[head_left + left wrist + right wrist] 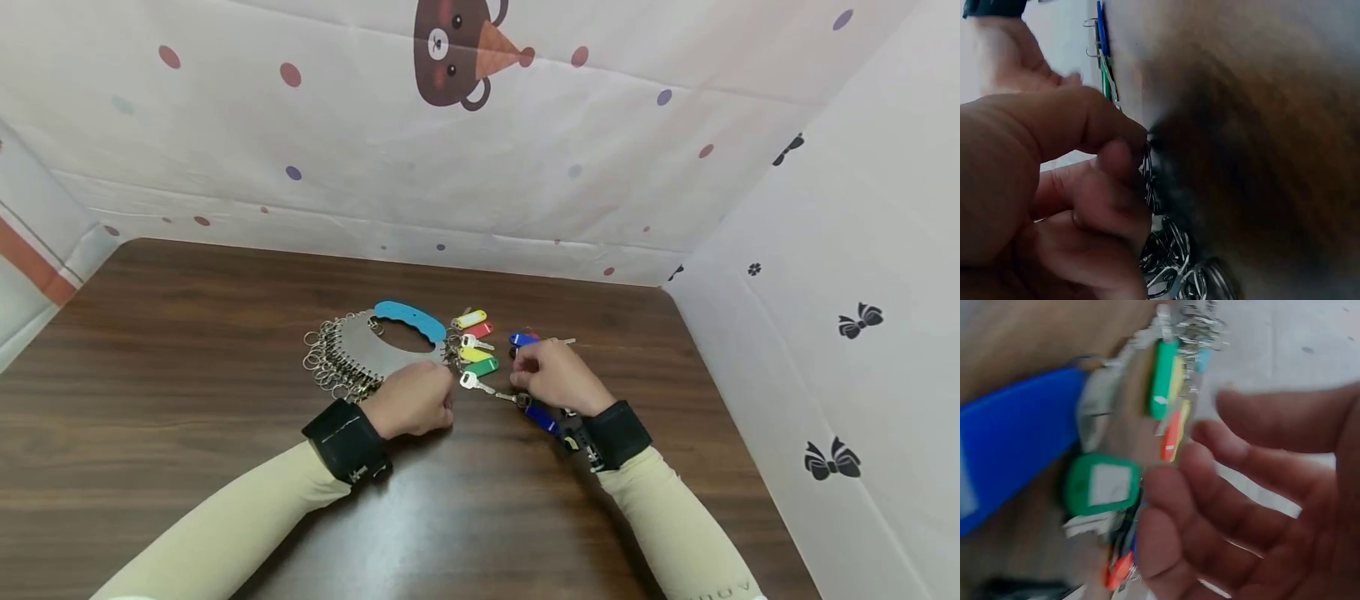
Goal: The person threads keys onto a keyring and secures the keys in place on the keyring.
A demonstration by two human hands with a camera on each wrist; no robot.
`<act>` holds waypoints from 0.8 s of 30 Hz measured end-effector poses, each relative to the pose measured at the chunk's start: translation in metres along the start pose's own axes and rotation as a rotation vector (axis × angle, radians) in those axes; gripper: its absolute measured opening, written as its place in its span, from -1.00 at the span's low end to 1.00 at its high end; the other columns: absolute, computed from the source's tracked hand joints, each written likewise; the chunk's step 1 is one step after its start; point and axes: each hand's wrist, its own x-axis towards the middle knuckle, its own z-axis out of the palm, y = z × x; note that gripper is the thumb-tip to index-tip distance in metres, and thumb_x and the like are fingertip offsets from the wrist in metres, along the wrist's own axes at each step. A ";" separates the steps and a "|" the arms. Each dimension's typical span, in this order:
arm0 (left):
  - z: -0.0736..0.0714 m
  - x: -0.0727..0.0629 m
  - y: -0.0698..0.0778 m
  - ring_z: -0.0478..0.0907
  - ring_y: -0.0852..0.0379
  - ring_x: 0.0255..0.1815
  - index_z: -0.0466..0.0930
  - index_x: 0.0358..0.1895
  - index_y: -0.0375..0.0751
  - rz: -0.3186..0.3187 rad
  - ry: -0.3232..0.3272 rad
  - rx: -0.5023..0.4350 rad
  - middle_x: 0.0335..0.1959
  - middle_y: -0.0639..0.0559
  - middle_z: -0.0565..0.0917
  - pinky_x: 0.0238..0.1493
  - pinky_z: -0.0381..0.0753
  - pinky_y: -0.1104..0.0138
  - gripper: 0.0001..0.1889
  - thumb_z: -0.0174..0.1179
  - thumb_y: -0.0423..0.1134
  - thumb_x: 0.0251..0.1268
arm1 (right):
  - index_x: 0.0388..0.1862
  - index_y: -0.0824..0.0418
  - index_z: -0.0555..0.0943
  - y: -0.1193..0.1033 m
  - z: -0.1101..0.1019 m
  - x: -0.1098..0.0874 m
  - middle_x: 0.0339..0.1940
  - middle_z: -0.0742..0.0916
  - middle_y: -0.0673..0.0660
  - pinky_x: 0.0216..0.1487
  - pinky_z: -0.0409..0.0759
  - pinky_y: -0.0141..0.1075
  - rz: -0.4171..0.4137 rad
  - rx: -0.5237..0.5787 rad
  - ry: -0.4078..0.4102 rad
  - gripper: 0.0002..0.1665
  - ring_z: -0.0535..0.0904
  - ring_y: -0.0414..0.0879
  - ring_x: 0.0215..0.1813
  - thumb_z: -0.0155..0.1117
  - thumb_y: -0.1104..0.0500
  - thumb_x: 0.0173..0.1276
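A flat curved metal key holder (367, 346) with a blue handle (408, 318) lies on the table, small rings along its outer edge. My left hand (416, 398), fingers curled, is at its lower right part; in the left wrist view the fingertips are right at the metal rings (1175, 244), and I cannot tell whether they pinch one. At the holder's right end lie keys (472, 381) with yellow (470, 318), red (482, 330) and green tags (482, 367). My right hand (558, 375), loosely curled with nothing between thumb and fingers, hovers over keys with blue tags (542, 417).
In the right wrist view a large blue tag (1022, 440) and a green tag (1104, 484) lie below the right hand. The brown wooden table (187, 358) meets a patterned cloth wall (360, 125) at the back and another wall (825, 333) on the right.
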 end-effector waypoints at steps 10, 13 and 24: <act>-0.030 0.000 -0.032 0.55 0.15 -0.64 0.76 -0.45 -0.31 -0.184 -0.026 -0.685 -0.63 0.02 0.65 -0.49 0.49 0.39 -0.86 0.21 -0.43 0.16 | -0.45 0.10 0.60 -0.002 0.016 -0.008 -0.50 0.60 -0.01 -0.37 0.41 -0.31 -0.015 -0.192 -0.140 -0.78 0.48 -0.11 -0.42 0.46 0.19 0.34; -0.034 0.001 -0.041 0.64 0.09 -0.56 0.74 -0.35 -0.42 -0.200 -0.054 -0.802 -0.60 -0.01 0.66 -0.42 0.57 0.38 -0.84 0.16 -0.44 0.24 | -0.38 0.09 0.59 -0.003 0.012 -0.013 -0.51 0.59 0.01 -0.40 0.40 -0.29 0.014 -0.150 -0.091 -0.78 0.48 -0.09 -0.43 0.46 0.10 0.39; -0.026 0.002 -0.036 0.80 0.10 -0.25 0.74 -0.10 -0.54 -0.153 -0.123 -0.970 0.03 -0.35 0.76 -0.14 0.81 0.29 -0.77 0.14 -0.43 0.41 | -0.57 0.08 0.60 -0.010 0.017 -0.021 -0.62 0.56 -0.02 -0.50 0.34 -0.32 0.039 -0.130 -0.078 -0.70 0.46 -0.12 -0.54 0.35 0.21 0.40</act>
